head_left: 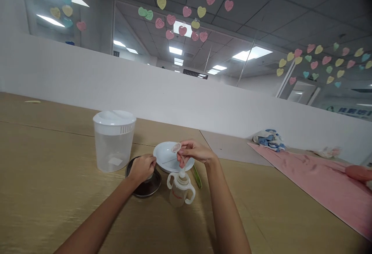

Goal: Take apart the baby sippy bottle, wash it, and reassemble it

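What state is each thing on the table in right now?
Tub: upright, white lid on.
Bottle: upright; whether sealed, unclear.
Clear cap: held up in right hand.
Bowl: upright.
Dark lid: under curled left hand.
Pink cloth: spread out.
Blue-and-white cloth: bunched up.

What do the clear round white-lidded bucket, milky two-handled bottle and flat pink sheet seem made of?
Bucket: probably smooth plastic, with translucent walls. Bottle: likely satin plastic; its walls look cloudy. Sheet: matte, without sharp highlights; fabric or vinyl, unclear.
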The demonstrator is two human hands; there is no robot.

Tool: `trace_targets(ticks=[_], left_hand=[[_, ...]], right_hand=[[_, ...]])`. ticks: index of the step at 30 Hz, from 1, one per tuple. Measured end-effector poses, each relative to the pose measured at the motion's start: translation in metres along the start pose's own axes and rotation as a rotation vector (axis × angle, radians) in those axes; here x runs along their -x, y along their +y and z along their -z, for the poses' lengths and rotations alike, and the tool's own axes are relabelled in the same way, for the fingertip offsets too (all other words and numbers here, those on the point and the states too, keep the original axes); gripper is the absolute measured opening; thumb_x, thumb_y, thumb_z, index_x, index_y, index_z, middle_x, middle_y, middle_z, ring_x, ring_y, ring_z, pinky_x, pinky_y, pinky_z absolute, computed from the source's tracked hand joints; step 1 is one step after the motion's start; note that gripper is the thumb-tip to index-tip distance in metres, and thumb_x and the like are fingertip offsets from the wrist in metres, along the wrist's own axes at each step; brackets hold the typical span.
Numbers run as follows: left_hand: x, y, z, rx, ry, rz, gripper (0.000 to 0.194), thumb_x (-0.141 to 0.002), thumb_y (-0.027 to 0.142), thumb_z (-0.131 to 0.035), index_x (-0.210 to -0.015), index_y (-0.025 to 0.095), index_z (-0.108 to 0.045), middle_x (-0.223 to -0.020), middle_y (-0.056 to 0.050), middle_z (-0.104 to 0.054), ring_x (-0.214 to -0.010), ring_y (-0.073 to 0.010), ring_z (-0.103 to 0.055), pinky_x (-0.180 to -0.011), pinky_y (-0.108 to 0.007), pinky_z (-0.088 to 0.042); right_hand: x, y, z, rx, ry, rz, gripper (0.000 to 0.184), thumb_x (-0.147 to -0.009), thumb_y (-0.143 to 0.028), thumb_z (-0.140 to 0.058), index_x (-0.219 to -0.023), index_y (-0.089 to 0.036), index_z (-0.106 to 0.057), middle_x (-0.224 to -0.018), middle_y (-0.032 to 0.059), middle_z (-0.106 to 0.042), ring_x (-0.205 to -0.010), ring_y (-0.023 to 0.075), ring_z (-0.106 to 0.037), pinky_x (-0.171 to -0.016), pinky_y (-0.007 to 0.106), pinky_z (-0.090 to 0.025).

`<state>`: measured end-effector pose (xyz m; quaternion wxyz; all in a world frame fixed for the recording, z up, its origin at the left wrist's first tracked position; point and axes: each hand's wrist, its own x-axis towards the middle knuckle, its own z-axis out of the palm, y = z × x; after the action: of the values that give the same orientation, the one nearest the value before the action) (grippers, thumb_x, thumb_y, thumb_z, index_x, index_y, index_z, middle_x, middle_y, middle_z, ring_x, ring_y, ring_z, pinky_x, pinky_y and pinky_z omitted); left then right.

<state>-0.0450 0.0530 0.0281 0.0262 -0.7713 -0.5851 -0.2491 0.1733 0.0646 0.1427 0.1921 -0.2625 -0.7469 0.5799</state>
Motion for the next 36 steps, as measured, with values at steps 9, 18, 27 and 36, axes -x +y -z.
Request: trace_targets(ticks=[9, 18, 27, 36], left_hand=[[0.0, -0.002, -0.002, -0.038, 0.016, -0.073, 0.022, -0.078, 0.014, -0.039, -0.071, 0.019, -0.06, -0.079, -0.006, -0.065, -0.075, -0.0194, -0.058, -0.06, -0.028, -0.031], [0.006, -0.002, 0.003, 0.12, 0.238, -0.086, 0.022, -0.071, 0.009, -0.036, -0.066, 0.019, -0.055, -0.073, -0.005, -0.059, -0.071, -0.0169, -0.054, -0.065, -0.027, -0.036], [0.008, 0.002, 0.0, 0.293, 0.641, -0.153, 0.03, -0.079, 0.01, -0.032, -0.092, 0.018, -0.058, -0.093, -0.005, -0.054, -0.083, -0.0162, -0.055, -0.075, -0.028, -0.044], [0.012, 0.028, 0.002, 0.441, 0.85, -0.165, 0.018, -0.087, 0.013, -0.038, -0.092, 0.019, -0.055, -0.092, -0.005, -0.046, -0.084, -0.0152, -0.051, -0.077, -0.029, -0.046]], right_hand=[[0.002, 0.015, 0.013, 0.035, -0.126, 0.0, 0.041, -0.06, -0.027, -0.079, -0.091, -0.015, -0.054, -0.063, -0.0029, -0.062, -0.072, 0.0156, -0.065, -0.08, 0.032, -0.045], [0.003, 0.014, 0.016, 0.017, -0.23, -0.044, 0.044, -0.054, -0.024, -0.082, -0.088, -0.014, -0.057, -0.083, 0.0055, -0.066, -0.082, 0.0176, -0.063, -0.069, 0.026, -0.048], [0.002, 0.011, 0.014, 0.068, -0.254, -0.043, 0.034, -0.064, -0.025, -0.077, -0.092, -0.013, -0.062, -0.09, 0.0095, -0.067, -0.089, 0.0174, -0.062, -0.075, 0.027, -0.048], [-0.022, 0.021, 0.0, 0.14, 0.064, -0.079, 0.059, -0.066, -0.036, -0.075, -0.119, -0.022, -0.054, -0.093, 0.004, -0.067, -0.088, 0.0159, -0.062, -0.083, 0.03, -0.046]])
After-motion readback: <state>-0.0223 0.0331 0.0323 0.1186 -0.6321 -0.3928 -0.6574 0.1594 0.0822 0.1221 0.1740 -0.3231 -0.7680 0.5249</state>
